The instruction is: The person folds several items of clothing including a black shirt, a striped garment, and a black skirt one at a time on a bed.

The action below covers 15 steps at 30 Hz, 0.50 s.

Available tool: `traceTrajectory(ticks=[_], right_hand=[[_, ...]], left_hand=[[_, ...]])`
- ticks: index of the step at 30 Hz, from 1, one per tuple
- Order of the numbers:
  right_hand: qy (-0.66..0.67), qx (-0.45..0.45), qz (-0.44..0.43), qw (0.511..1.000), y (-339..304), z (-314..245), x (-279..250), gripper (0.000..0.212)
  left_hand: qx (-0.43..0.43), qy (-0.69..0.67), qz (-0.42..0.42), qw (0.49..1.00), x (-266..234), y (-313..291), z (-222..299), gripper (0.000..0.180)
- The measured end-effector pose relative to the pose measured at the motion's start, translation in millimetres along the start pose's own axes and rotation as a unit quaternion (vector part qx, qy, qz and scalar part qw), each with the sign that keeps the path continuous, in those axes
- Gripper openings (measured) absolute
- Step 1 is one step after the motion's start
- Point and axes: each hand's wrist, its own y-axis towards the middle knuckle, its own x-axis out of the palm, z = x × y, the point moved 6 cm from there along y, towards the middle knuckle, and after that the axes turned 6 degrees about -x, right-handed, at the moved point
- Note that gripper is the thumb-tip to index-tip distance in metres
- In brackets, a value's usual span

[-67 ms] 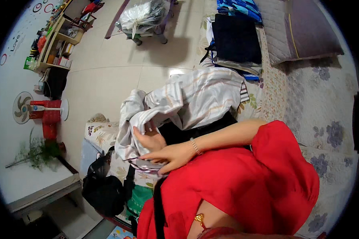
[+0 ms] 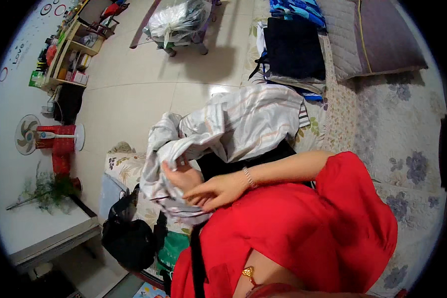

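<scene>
A pale garment (image 2: 256,119) with thin stripes lies bunched across the middle, with loose folds hanging on its left. My left hand (image 2: 180,178) is in those folds, thumb raised; its fingers close on the cloth and are partly covered by it. Crossing from the right, my right hand (image 2: 221,191) lies over the lower part of my left hand. Its bent fingers and thumb hold the striped cloth near my red clothing, slightly blurred by motion. Black cloth (image 2: 248,161) shows under the garment. My left forearm is hidden.
Folded clothes lie beyond the garment, a dark folded piece (image 2: 295,47) on top. A grey cushion (image 2: 390,37) rests on the sofa. A black bag (image 2: 129,236) and a green bag (image 2: 174,246) sit at lower left. On the floor stands a fan (image 2: 30,135).
My left hand has shifted slightly left, and the garment's left folds have swung left and down with it. My right hand has moved a little up, its fingers now closer together.
</scene>
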Motion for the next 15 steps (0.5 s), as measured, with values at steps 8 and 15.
traceTrajectory(ticks=[8, 15], right_hand=[[0.185, 0.251, 0.302, 0.901, -202, 70, -92, 0.040], [0.366, 0.246, 0.579, 0.686, -319, 108, -90, 0.058]], left_hand=[[0.258, 0.140, 0.128, 0.947, -145, 6, 229, 0.065], [0.288, 0.048, 0.250, 0.923, -257, -41, 229, 0.068]])
